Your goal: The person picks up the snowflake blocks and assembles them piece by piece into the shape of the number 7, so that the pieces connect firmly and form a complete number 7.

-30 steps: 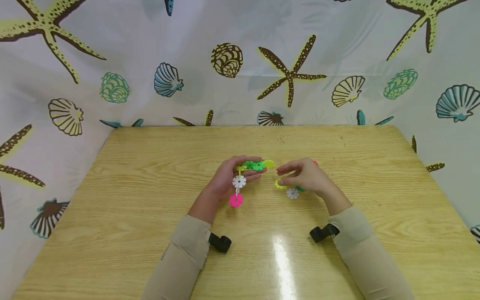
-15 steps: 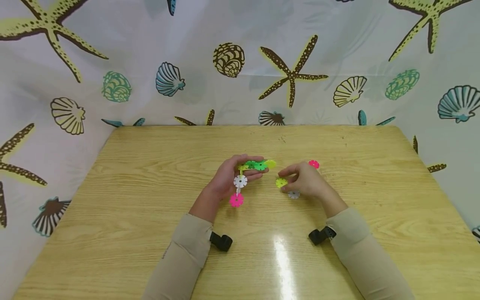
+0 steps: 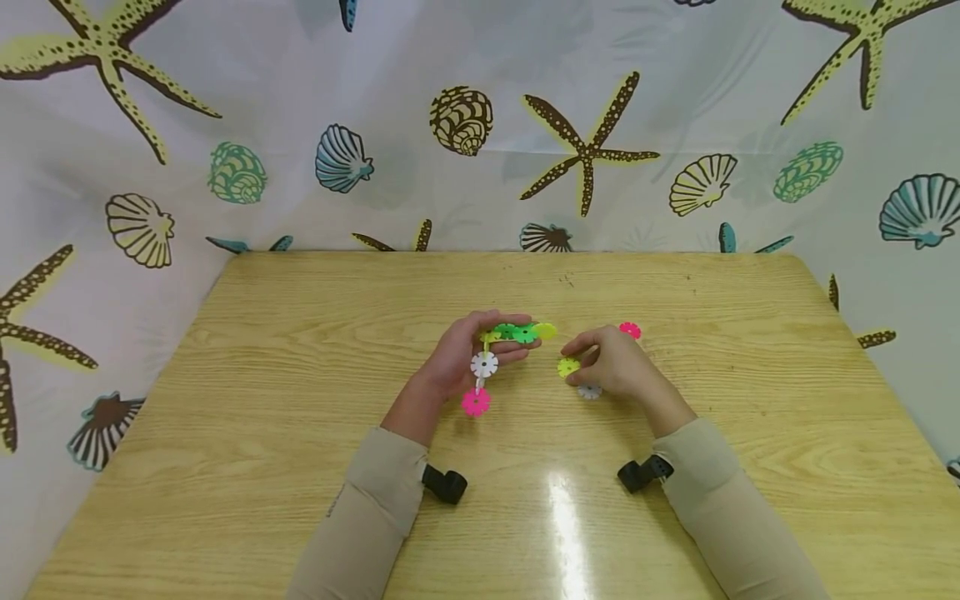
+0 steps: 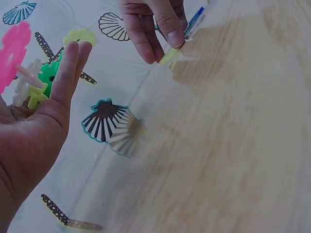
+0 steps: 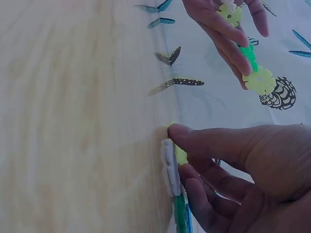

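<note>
My left hand holds a chain of slotted plastic snowflake discs. In the head view its green disc and end yellow disc lie along the fingers, while a white disc and pink disc extend toward the wrist. The left wrist view shows the green disc beside extended fingers. My right hand pinches a loose yellow disc by its edge at the tabletop. Thumb and curled fingers meet around that yellow disc in the right wrist view.
Beside the right hand, a loose white disc and a pink disc lie on the wooden table. Green disc and blue disc edges show under that hand. A patterned cloth stands behind the table.
The right hand has closed on the loose yellow disc and shifted slightly, uncovering the pink disc behind it. The left hand keeps its chain almost in place.
</note>
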Tool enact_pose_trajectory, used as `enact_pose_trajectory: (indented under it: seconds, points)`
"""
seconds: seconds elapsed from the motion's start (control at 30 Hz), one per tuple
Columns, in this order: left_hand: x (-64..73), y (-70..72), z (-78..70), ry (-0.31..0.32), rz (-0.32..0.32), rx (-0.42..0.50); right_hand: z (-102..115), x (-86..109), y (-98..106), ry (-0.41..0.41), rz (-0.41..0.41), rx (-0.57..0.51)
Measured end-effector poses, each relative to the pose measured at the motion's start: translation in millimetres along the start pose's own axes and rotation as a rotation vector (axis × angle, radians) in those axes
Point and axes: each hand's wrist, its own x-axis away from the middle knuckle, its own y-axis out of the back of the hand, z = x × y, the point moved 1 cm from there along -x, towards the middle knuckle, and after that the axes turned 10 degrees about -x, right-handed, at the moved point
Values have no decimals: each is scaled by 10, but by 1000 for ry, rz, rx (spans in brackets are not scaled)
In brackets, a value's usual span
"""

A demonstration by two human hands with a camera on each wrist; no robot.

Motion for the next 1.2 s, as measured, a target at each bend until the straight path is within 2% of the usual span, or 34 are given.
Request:
enact_pose_trajectory:
  seconds: [0.33, 0.6, 0.87, 1.0, 1.2]
  points:
    - [5, 11, 6, 7, 2, 1, 20, 27, -6, 5, -15, 43]
    - [15, 14, 8, 10, 0, -22, -7, 17, 19, 29, -47, 25]
    - [-1, 18, 14, 10, 1, -16, 8, 19, 67, -11, -85, -44]
    - [-1, 19, 18, 5, -1, -14, 5, 7, 77, -3, -99, -62]
    - [-18, 29, 46, 9, -19, -37, 9, 1, 103, -3, -110, -150]
